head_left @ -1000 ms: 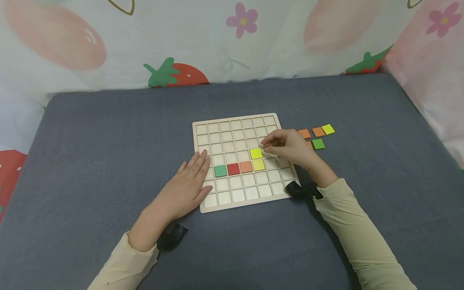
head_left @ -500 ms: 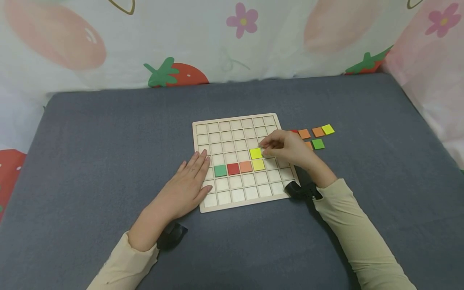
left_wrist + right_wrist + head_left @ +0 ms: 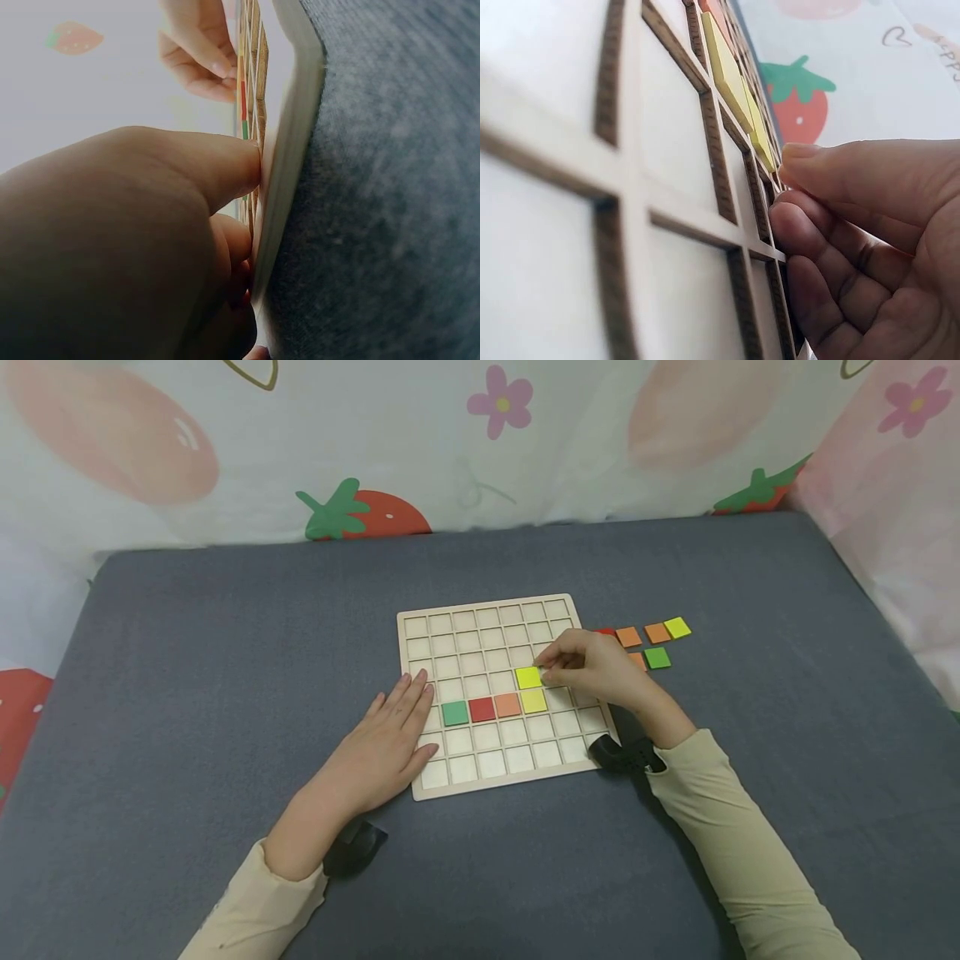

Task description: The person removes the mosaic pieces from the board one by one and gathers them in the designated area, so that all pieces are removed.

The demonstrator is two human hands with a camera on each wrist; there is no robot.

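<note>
A pale wooden grid board [image 3: 491, 782] lies on the table. My left hand [image 3: 386, 739] rests on its left edge, fingers extended; the left wrist view has this hand [image 3: 142, 232] close up. Across one row sit a green tile [image 3: 455, 713], a red tile [image 3: 482, 709], an orange tile [image 3: 507, 705] and a near yellow tile [image 3: 534, 701]. Directly above that last one is a far yellow tile [image 3: 528, 677]. Beside its right edge and upper corner are the bent thumb and index finger of my right hand [image 3: 592, 665]. Whether they pinch it is hidden, also in the right wrist view.
Right of the board lie loose tiles: a green one [image 3: 657, 657], a yellow one [image 3: 677, 627], several orange ones [image 3: 628, 637] and a partly covered red one [image 3: 604, 632]. A printed curtain [image 3: 570, 452] hangs behind the grey table cloth [image 3: 225, 677].
My right hand has shifted slightly left, closer to the far yellow tile, uncovering the loose red tile at the right. The left hand and the tiles in the board stay put.
</note>
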